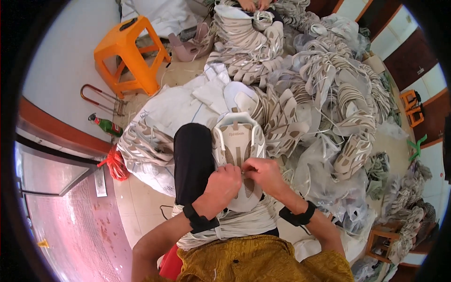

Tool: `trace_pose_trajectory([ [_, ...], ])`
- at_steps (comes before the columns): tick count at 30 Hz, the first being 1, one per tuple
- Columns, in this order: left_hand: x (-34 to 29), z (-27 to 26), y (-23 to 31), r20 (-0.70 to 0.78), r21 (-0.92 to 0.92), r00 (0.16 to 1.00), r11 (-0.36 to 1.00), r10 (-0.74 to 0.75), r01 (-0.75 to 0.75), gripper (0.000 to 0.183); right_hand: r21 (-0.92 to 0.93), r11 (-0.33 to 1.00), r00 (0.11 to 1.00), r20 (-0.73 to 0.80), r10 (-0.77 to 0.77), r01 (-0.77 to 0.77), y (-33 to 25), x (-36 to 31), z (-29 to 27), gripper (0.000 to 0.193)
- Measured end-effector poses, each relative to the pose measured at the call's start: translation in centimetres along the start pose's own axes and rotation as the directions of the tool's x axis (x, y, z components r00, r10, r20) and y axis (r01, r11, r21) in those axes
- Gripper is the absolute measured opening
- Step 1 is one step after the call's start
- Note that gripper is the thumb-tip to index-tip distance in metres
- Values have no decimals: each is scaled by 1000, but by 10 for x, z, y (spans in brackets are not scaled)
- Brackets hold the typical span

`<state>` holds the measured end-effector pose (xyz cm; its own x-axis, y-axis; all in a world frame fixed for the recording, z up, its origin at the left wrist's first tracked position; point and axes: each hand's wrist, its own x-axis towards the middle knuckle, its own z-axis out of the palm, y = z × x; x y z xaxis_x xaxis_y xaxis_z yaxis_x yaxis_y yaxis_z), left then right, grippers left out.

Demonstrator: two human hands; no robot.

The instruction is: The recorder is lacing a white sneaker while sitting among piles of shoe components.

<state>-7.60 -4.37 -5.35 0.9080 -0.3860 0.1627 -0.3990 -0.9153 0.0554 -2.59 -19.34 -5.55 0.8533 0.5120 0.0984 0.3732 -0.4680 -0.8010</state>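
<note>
Tiled floor (141, 207) runs under a big heap of white-and-tan shoe uppers (324, 89), many in clear plastic bags (329, 183), piled from the middle to the right edge. One shoe upper (237, 145) lies on the person's lap, beside the black-clad knee (192, 155), its tongue pointing away from the body. Both hands meet on its near half. The left hand (223, 185) is curled closed over the upper's lower part, fingers pressing down on it. The right hand (265, 174) is pinched shut at the centre of the upper, touching the left hand; what thin thing it pinches is too small to tell. Each wrist wears a black band (199, 221).

An orange stool (129, 56) stands at the upper left near the white wall, with a bent metal handle (101, 98) on the floor below it. A green bottle (108, 126) lies beside a white sack (159, 117) that holds more uppers. A red bag knot (114, 164) sits at the sack's left. At the top edge, another person's hands (253, 4) work on the heap. Small orange stools (411, 108) stand far right
</note>
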Motion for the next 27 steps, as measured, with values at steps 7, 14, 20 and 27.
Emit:
trace_pose_trajectory([
  [7, 11, -5, -11, 180, -223, 981, 974, 66, -24, 10, 13, 1000, 1000, 20, 9, -9, 10, -7, 4, 14],
  [14, 9, -16, -18, 183, -82, 972, 988, 144, -131, 13, 114, 993, 999, 18, -40, 38, 9, 5, 15, 13],
  [20, 3, 3, 4, 51, 328, 969, 912, 242, -246, 5, 144, 985, 995, 37, 94, -98, 18, -9, 11, 14],
  [27, 7, -2, -5, 146, -268, 989, 963, 8, 32, 12, 266, 954, 990, 63, 129, -141, 17, -1, 7, 19],
])
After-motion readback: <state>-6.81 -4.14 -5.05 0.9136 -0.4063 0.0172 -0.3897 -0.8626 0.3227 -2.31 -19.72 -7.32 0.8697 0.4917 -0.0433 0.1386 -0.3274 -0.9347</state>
